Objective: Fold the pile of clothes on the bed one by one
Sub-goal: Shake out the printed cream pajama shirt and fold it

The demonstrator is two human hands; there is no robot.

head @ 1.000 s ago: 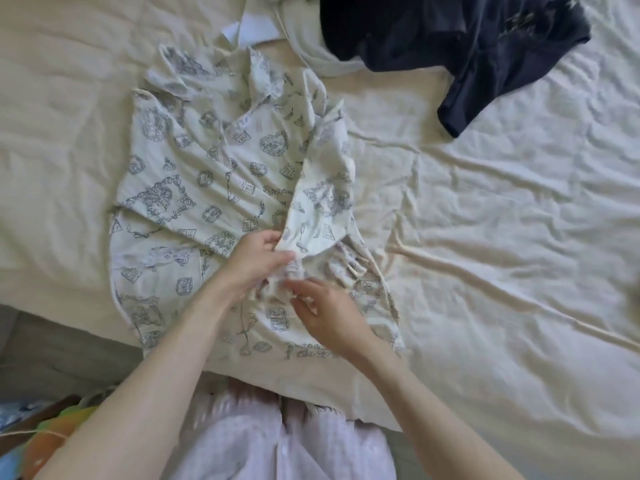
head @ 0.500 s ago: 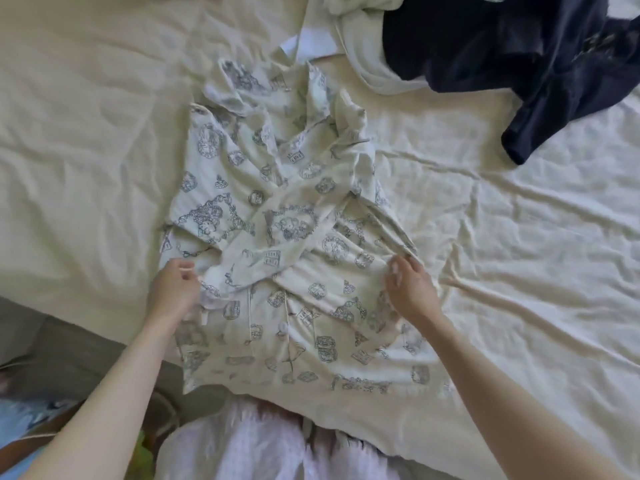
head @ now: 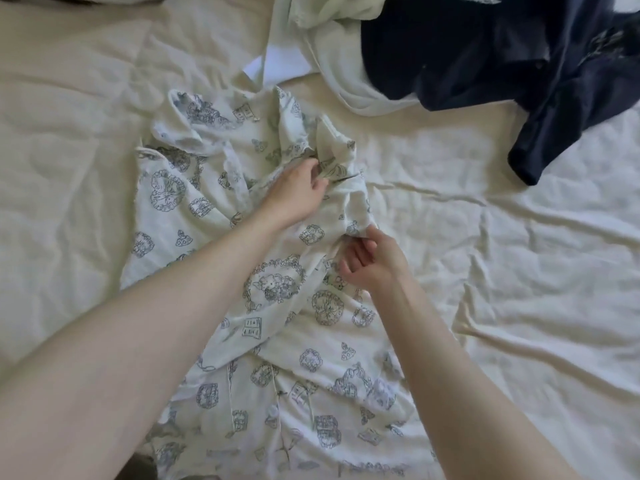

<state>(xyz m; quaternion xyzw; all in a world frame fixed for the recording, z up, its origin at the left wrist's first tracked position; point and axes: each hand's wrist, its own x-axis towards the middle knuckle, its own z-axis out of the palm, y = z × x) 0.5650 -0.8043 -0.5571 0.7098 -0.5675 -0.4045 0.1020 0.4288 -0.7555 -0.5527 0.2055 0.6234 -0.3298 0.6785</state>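
A white shirt with a grey-blue printed pattern (head: 194, 216) lies spread and partly folded on the cream bed sheet (head: 519, 271). My left hand (head: 298, 192) reaches across it and grips a bunched fold near the shirt's upper right part. A little lower, my right hand (head: 374, 265) pinches the shirt's right edge between thumb and fingers. A dark navy garment (head: 485, 57) and a pale white garment (head: 332, 64) lie in a pile at the top of the bed.
The wrinkled sheet stretches away to the left and right of the shirt. A small white flat piece (head: 280, 64) shows beside the pale garment. The bed's near edge is at the bottom left.
Both hands have left the shirt's lower side edges and moved up and inward to its right part. The camera has come closer to the bed.
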